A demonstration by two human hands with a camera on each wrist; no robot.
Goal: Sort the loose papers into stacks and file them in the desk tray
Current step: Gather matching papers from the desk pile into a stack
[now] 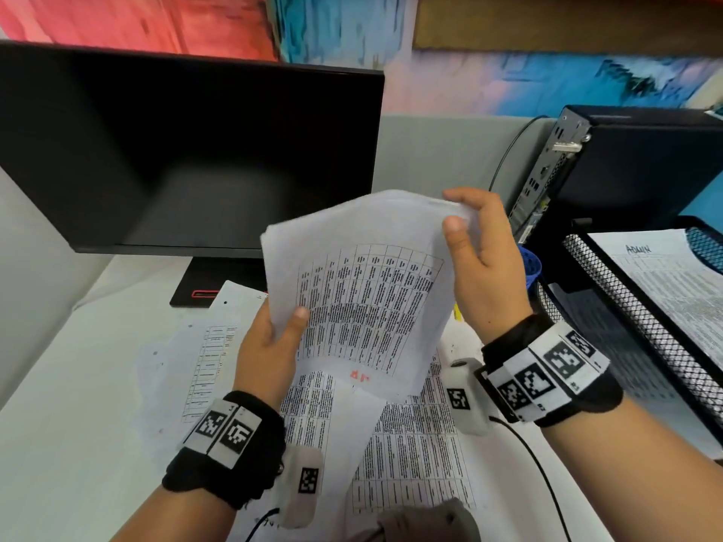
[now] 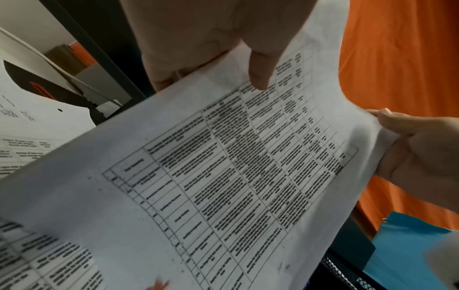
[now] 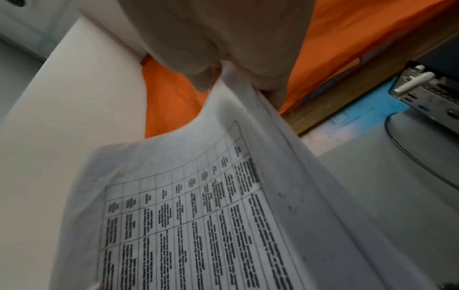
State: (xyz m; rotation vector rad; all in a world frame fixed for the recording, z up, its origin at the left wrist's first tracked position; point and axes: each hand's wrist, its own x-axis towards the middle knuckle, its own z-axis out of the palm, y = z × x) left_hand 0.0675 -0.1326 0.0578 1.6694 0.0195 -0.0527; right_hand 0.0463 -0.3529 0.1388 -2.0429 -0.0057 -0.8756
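A printed sheet with a table (image 1: 360, 295) is held up above the desk by both hands. My left hand (image 1: 274, 330) pinches its lower left edge, thumb on the front. My right hand (image 1: 469, 244) pinches the upper right corner between thumb and fingers. The same sheet (image 2: 223, 176) fills the left wrist view, with the left hand (image 2: 223, 58) at the top and the right hand (image 2: 410, 141) at the right edge. In the right wrist view the sheet (image 3: 198, 215) hangs below the right hand (image 3: 236, 74). Loose papers (image 1: 407, 444) lie on the desk underneath. A black mesh desk tray (image 1: 610, 291) at right holds a sheet headed in handwriting.
A black monitor (image 1: 187, 150) stands behind the papers on a stand (image 1: 207, 283). A small black computer case (image 1: 626, 166) stands behind the tray, with a cable (image 1: 508, 150) running up the grey partition. More printed sheets (image 1: 207, 354) lie left of centre on the white desk.
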